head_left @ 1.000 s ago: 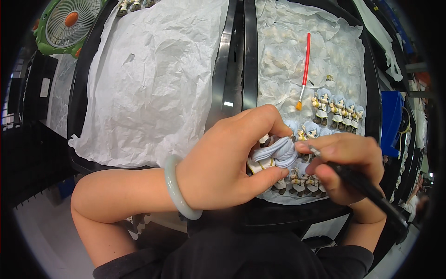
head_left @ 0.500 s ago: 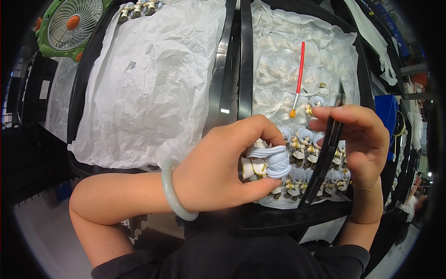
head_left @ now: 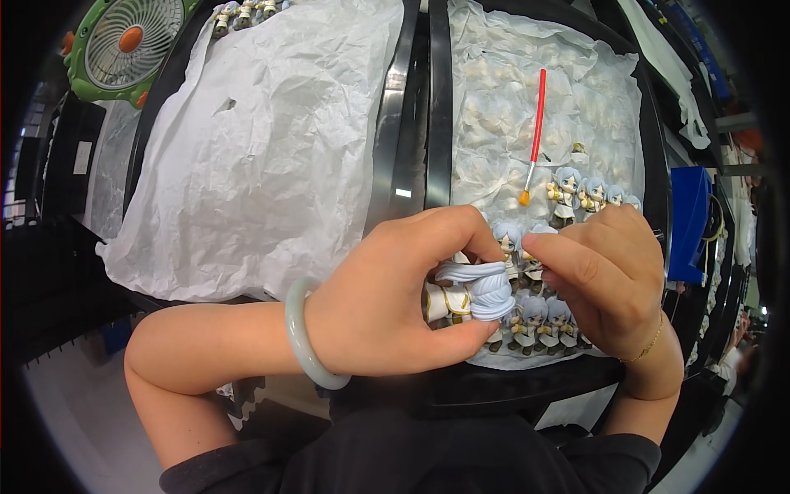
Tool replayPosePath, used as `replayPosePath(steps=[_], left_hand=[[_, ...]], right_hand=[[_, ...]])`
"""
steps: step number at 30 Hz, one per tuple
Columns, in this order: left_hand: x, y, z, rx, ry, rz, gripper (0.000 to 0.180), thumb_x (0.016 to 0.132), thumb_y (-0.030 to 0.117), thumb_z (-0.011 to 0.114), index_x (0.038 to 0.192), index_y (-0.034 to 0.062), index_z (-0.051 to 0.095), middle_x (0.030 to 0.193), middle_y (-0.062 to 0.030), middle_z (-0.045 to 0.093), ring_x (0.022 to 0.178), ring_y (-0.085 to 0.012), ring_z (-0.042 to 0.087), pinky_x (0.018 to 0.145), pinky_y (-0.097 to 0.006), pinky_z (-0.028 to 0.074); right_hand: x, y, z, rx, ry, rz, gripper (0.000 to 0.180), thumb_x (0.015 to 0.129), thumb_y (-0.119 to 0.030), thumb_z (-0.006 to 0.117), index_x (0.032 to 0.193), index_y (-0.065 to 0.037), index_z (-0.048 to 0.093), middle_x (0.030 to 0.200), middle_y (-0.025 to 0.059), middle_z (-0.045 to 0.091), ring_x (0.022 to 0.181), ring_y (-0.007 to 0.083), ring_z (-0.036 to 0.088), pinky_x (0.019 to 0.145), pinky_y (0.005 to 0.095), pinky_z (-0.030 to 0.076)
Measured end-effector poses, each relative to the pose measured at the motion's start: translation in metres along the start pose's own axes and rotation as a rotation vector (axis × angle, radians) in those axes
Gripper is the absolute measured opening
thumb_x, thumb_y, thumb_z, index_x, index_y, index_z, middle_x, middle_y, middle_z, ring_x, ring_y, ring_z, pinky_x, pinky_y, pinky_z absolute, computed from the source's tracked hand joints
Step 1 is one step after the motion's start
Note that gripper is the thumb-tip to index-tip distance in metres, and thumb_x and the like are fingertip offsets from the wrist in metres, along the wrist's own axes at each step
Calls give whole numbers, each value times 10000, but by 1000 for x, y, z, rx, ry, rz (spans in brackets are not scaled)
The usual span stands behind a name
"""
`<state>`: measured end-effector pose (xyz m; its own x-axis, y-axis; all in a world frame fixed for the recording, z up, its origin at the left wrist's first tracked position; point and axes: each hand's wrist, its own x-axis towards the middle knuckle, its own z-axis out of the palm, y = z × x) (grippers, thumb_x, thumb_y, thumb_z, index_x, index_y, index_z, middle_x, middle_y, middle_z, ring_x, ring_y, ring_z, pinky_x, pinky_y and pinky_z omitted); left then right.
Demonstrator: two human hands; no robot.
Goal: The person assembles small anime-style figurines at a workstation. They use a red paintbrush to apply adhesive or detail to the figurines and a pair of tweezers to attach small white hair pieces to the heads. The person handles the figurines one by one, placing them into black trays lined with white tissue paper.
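The left hand (head_left: 403, 288) grips a chibi-style figurine (head_left: 491, 292) between its thumb and bent fingers, the thumb on the near side and the fingertips on the far side. The figurine is tipped sideways, its pale blue-grey hair toward the right and its white, gold-trimmed coat toward the palm. It is above the near left part of the right-hand tray (head_left: 439, 123). The right hand (head_left: 605, 276) is just beside it, fingers curled and thumb side toward the figurine; whether it holds anything cannot be told, since the back of the hand hides the inside.

A pale jade-like bangle (head_left: 303, 333) circles the left wrist, and a thin gold-coloured bracelet (head_left: 646, 347) the right. Around and beneath the hands, similar figurines (head_left: 535, 325) stand or lie in rows on white tissue paper (head_left: 485, 62). Beyond them lies a red-handled paintbrush (head_left: 538, 119), its orange bristles toward the person.

To the left, a black tray (head_left: 148, 156) is lined with crumpled white paper (head_left: 271, 148), with a few more figurines (head_left: 245, 13) at its far left corner. Past that corner is a green fan (head_left: 132, 41) with an orange hub; at the far right is a blue bin (head_left: 690, 222).
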<state>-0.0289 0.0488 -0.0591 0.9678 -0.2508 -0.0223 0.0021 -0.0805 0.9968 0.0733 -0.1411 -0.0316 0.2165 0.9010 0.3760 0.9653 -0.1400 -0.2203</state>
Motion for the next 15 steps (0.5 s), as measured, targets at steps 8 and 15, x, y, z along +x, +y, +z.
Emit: replayPosePath(steps=[8, 15], left_hand=[[1, -4, 1, 27, 7, 35, 324, 685, 38, 684, 944, -22, 498, 845, -64, 531, 755, -106, 552, 679, -224, 438], [1, -4, 1, 60, 1, 32, 310, 687, 37, 685, 933, -29, 510, 833, -64, 554, 753, -108, 564, 670, -222, 444]], right_hand=[[1, -7, -2, 12, -106, 78, 300, 603, -59, 657, 902, -55, 634, 670, 29, 543, 581, 191, 480, 546, 308, 350], [0, -5, -2, -3, -149, 52, 280, 617, -69, 643, 897, -67, 631, 629, 18, 502, 542, 181, 448, 510, 306, 313]])
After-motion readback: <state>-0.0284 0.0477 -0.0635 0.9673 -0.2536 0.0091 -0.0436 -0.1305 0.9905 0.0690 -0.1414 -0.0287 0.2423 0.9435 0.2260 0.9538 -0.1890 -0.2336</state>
